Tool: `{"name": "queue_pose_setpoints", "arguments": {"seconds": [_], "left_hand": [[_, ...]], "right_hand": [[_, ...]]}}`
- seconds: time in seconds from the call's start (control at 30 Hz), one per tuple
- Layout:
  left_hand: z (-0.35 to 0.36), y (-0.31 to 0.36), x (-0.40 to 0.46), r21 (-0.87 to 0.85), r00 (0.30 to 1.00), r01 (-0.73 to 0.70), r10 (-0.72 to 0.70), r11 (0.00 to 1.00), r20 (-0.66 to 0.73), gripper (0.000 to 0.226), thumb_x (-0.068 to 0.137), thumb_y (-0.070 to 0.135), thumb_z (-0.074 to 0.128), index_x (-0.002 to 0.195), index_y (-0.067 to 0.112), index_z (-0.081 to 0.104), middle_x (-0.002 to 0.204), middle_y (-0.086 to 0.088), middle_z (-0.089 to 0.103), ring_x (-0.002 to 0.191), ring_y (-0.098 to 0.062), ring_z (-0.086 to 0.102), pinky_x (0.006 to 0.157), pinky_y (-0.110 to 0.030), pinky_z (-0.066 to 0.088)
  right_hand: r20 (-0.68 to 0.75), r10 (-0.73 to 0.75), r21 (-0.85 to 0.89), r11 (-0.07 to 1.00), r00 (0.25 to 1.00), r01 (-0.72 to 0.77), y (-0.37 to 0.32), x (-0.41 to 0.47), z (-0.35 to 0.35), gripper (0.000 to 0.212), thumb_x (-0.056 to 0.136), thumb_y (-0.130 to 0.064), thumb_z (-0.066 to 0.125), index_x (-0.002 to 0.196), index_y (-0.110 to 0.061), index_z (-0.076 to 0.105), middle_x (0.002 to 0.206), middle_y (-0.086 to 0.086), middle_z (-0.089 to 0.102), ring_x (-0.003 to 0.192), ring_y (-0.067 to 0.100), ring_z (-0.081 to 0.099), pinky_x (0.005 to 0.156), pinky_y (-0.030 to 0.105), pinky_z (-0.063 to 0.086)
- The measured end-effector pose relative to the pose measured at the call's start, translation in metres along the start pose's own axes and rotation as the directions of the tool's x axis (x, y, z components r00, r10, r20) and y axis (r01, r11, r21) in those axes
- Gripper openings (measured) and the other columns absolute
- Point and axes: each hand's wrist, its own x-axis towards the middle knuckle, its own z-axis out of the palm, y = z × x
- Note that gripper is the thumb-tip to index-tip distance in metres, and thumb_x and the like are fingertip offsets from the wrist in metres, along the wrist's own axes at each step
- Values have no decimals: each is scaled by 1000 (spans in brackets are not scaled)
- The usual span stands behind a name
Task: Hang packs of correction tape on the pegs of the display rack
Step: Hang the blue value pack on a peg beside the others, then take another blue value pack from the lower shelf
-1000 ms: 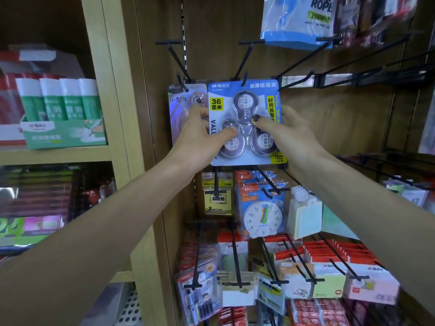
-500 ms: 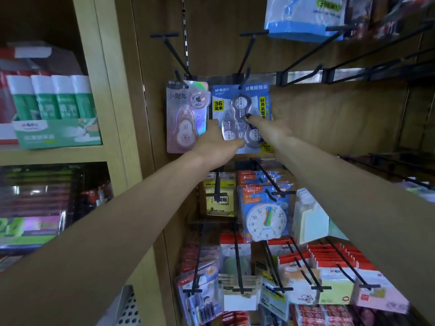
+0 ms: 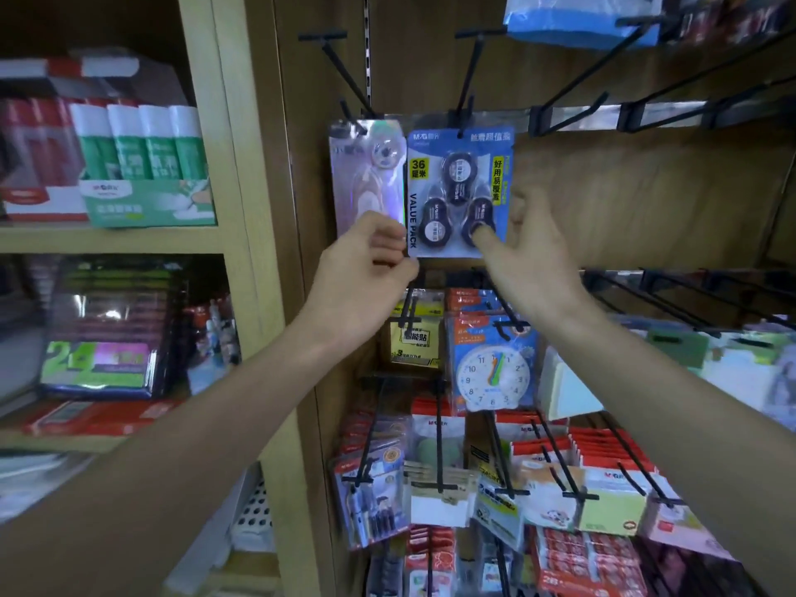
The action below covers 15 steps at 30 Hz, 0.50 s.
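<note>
Since the earlier frames both hands have slid down off the blue value pack (image 3: 458,193), now hanging on its peg (image 3: 467,75) beside the pink pack (image 3: 366,178). Left hand (image 3: 366,269) sits fingers loosely curled at the card's lower left corner, pinch uncertain. Right hand (image 3: 527,247) spread, thumb resting on the lower right blister. I judge it light, stiff card, slick plastic; hold by card edges.

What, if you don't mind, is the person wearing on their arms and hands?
Nothing shows: the left hand and right hand are bare, without gloves, rings or a watch in view. Both forearms are bare too, with no sleeve reaching the frame.
</note>
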Motion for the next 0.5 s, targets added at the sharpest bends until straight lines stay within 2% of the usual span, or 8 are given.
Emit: {"name": "queue_pose_setpoints", "arguments": {"seconds": [0.07,0.13,0.2,0.27,0.37,0.43,0.5], "left_hand": [[-7,1,-20,21,994,-102,103,995,-48,26,90,1,70,94,25,63,97,-3,70,92,-23,70,86,-28,59],[-15,-2,-42,62,983,-169,172,984,-56,18,91,-1,69,96,16,66,92,-2,70,85,-19,67,77,-18,54],[-25,-12,-67,110,978,-199,205,974,-45,12,92,-1,68,97,9,66,89,1,69,83,-14,65,74,-14,49],[-37,-31,-96,129,978,-197,204,972,-43,11,92,-1,67,96,9,65,86,7,67,82,-11,63,74,-13,47],[-58,-78,-149,134,991,-117,124,984,-42,10,94,7,66,95,16,63,84,4,66,78,-14,63,70,-19,49],[-75,-121,-191,129,1000,-4,7,992,-25,8,94,11,65,95,19,61,84,-5,69,77,-19,65,69,-27,51],[-90,-161,-234,193,997,81,-83,978,5,11,94,11,64,94,21,60,82,-7,68,73,-14,63,67,-20,48]], "right_hand": [[-67,-81,-3,997,994,81,-9,-25,2,52,96,-26,65,143,-18,46,132,3,58,120,21,56,95,33,44],[-124,-212,-1,977,970,213,-20,-55,8,45,95,-21,63,138,-14,52,130,4,57,118,21,57,92,32,43],[-124,-276,48,958,953,284,-28,-87,20,40,92,-18,63,132,-12,56,127,5,59,114,19,60,94,26,45],[-73,-277,109,953,958,283,-27,-122,39,37,90,-15,63,127,-11,58,120,4,62,109,13,59,94,17,42],[87,-206,205,961,975,185,-15,-183,78,32,91,-10,65,122,-11,59,109,5,63,100,13,61,89,18,47],[207,-89,244,969,974,37,0,-230,110,30,90,-5,65,119,-10,60,102,4,64,91,11,61,81,16,46],[301,47,239,963,953,-123,15,-272,140,27,88,0,64,114,-9,61,92,1,65,81,9,60,74,15,45]]}}
